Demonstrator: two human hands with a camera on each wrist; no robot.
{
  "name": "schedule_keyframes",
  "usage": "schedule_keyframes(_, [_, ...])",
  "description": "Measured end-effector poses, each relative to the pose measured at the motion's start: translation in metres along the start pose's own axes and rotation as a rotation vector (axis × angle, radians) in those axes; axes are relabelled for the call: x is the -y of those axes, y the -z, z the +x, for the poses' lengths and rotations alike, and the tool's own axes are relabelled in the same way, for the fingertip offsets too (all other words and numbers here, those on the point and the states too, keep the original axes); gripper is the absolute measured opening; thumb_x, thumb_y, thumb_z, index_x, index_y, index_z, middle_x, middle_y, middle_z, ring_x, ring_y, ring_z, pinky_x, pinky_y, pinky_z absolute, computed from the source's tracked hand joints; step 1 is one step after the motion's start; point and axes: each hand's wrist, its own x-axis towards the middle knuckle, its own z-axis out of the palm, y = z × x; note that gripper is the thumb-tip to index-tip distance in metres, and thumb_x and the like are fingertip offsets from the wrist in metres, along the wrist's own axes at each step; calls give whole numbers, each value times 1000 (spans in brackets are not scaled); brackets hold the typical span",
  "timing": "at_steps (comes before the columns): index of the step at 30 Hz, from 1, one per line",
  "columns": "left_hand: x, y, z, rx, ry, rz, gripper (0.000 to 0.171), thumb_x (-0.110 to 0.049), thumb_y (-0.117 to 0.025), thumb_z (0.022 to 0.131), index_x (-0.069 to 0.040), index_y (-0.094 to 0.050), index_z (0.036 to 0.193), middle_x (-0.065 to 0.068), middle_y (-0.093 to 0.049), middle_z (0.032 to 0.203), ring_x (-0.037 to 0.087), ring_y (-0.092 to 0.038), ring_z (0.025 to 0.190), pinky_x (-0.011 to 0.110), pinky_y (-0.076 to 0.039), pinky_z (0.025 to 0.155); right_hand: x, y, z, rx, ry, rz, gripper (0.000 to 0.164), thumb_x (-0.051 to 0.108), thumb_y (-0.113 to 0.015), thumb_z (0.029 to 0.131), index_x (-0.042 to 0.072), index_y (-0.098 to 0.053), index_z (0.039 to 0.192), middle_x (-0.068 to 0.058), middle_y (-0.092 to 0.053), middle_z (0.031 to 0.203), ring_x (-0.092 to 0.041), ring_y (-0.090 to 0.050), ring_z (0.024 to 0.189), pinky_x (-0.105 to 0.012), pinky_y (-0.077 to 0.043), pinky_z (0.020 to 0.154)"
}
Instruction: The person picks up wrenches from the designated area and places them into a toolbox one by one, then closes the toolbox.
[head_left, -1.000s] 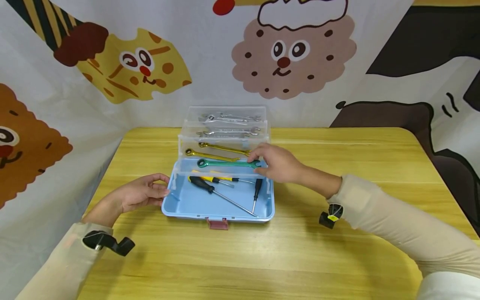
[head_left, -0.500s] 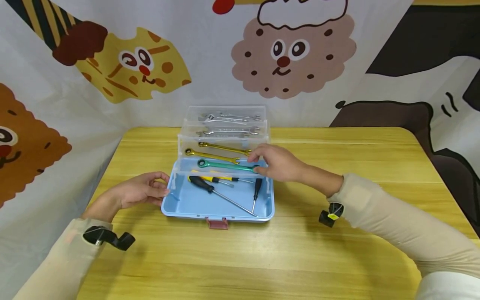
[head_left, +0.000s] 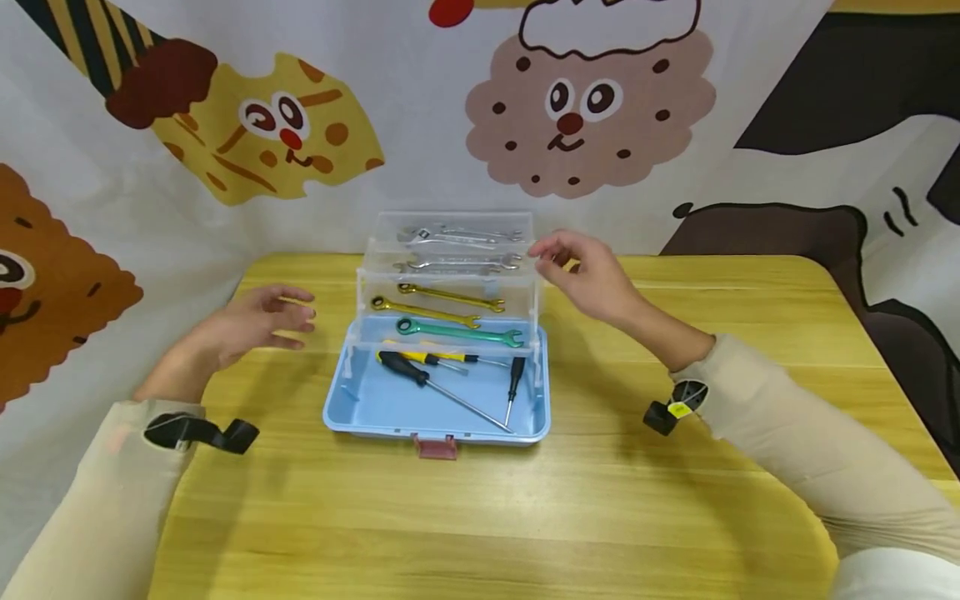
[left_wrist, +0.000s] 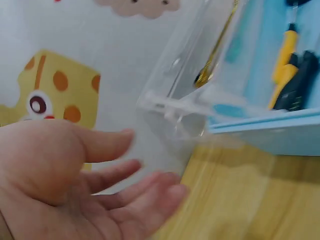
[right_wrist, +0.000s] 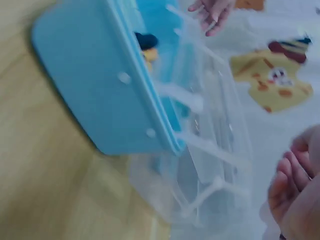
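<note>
A blue toolbox (head_left: 367, 408) stands unlatched on the table, its clear tiered trays (head_left: 363, 287) raised toward the back. Across the lowest tray lies a green wrench (head_left: 459, 333); two gold wrenches (head_left: 424, 312) rest in the tier above, and silver wrenches (head_left: 463, 262) fill the top tiers. In the base are a long black-handled screwdriver (head_left: 408, 368), a smaller black one (head_left: 515, 379) and yellow-handled ones (head_left: 422, 357). My left hand (head_left: 258, 323) hovers left of the box, fingers loosely spread, holding nothing. My right hand (head_left: 588, 273), also holding nothing, is beside the upper trays with relaxed fingers.
The wooden table (head_left: 480, 533) extends around the box. Behind it hangs a white cloth (head_left: 420, 100) printed with cartoon snacks. A reddish latch (head_left: 437, 449) sticks out from the box's front edge.
My right hand has left the green wrench and moved up and back beside the top trays. My left hand has come off the box's left side, rising away to the left.
</note>
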Motion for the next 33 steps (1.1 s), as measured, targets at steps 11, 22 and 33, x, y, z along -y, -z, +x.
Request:
schedule_keyframes(11, [2,8,68,-30,-54,-220,65,-27,-30,113,2,6,160,23,5,167,41,-9,153,53,-22,121,-52,-7,23,-200,-377,210,43,9,-53,104,-6,-44,144,-23,-52,137,-32,-51,121,-36,-46,97])
schedule_keyframes(22, [2,-11,99,167,0,-147,60,-22,-39,112,3,-13,160,25,-26,162,39,-33,146,51,-32,118,-66,-33,19,145,-528,301,56,13,-46,107,-9,-27,155,-29,-45,149,-37,-51,127,-51,-46,107])
schedule_keyframes(33, [3,-14,104,153,2,-120,60,5,-42,106,7,-14,158,29,-26,161,39,-36,143,25,-51,96,-69,-38,14,162,-504,408,49,4,-46,106,-8,-34,152,-30,-47,145,-41,-50,129,-52,-46,107])
